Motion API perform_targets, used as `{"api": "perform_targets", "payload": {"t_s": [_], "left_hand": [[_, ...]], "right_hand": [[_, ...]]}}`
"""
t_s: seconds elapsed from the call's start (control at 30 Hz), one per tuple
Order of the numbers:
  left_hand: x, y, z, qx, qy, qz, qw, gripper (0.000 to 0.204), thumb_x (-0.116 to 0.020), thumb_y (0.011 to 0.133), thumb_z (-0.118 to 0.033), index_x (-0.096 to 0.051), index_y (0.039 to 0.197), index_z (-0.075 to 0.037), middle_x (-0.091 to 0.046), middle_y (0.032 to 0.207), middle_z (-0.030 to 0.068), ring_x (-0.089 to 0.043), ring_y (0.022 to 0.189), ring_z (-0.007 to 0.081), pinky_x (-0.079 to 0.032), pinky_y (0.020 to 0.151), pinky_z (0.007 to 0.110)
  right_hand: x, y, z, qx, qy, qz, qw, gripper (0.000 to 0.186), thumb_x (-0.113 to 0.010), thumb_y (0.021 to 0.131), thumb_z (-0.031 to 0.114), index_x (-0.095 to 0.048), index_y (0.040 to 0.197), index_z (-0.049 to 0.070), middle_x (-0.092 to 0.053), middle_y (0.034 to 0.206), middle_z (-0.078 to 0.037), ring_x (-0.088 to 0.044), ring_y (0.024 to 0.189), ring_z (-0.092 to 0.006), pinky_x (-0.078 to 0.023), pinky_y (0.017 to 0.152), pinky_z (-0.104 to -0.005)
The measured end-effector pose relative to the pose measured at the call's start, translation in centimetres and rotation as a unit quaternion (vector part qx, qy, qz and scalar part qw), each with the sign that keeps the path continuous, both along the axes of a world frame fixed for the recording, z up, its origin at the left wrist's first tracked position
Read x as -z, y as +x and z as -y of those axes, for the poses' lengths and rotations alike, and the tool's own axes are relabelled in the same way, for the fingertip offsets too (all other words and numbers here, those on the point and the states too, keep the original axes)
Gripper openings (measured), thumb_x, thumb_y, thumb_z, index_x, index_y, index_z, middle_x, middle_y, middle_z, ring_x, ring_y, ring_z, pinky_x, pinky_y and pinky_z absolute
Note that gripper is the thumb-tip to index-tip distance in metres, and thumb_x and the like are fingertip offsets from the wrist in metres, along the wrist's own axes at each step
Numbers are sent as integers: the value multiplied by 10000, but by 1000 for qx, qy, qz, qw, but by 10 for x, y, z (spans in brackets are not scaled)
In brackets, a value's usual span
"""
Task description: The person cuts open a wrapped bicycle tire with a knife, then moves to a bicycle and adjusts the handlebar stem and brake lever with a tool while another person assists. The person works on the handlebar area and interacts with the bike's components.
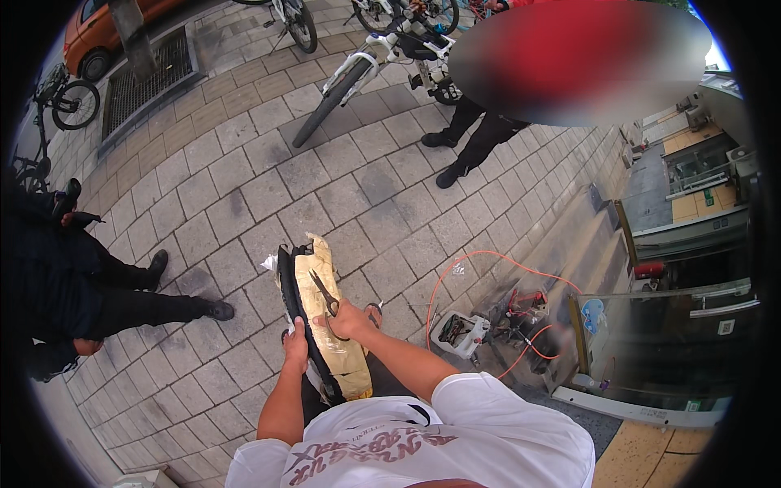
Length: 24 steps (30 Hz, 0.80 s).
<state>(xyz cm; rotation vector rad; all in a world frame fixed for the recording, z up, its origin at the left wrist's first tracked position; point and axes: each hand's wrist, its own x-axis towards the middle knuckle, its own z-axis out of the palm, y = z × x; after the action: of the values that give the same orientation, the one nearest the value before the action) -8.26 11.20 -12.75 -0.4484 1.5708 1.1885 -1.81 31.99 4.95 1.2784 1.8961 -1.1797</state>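
Observation:
In front of my body stands a long bundle (335,358) in crinkled yellowish wrapping, with a black, tyre-like strip (294,289) along its left side. My left hand (296,343) is closed on the near left side of this bundle, over the black strip. A pair of dark scissors (325,294) sits in my right hand (348,320), fingers through the handles. Their blades point away from me and lie over the yellow wrapping. Torn clear plastic shows at the bundle's far end.
A white tub of tools (460,335) and an orange hose (429,305) lie to the right, beside steps and a glass door (651,350). One person in dark clothes (122,301) stands left, another in red (561,57) far right. A white bicycle (350,85) stands ahead.

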Motion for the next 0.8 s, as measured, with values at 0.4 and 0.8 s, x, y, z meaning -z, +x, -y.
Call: {"api": "perform_targets", "payload": {"t_s": [0.4, 0.8], "left_hand": [[2, -1, 1, -6, 18, 10, 1000, 1004, -494, 979, -737, -451, 1494, 124, -312, 1652, 227, -426, 1451, 326, -380, 1176, 416], [-11, 1, 0, -28, 28, 25, 999, 907, -517, 1008, -672, -432, 1488, 93, -562, 1451, 206, -589, 1277, 318, -470, 1078, 460]], "right_hand": [[9, 0, 0, 2, 2, -17, 1000, 1050, -786, 753, 705, -510, 1360, -106, -658, 1283, -324, -636, 1248, -414, -441, 1096, -458], [39, 15, 7, 87, 3, -71, 994, 1010, -822, 744, 668, -526, 1320, -107, -688, 1223, -281, -674, 1170, -367, -497, 1021, -401]]}}
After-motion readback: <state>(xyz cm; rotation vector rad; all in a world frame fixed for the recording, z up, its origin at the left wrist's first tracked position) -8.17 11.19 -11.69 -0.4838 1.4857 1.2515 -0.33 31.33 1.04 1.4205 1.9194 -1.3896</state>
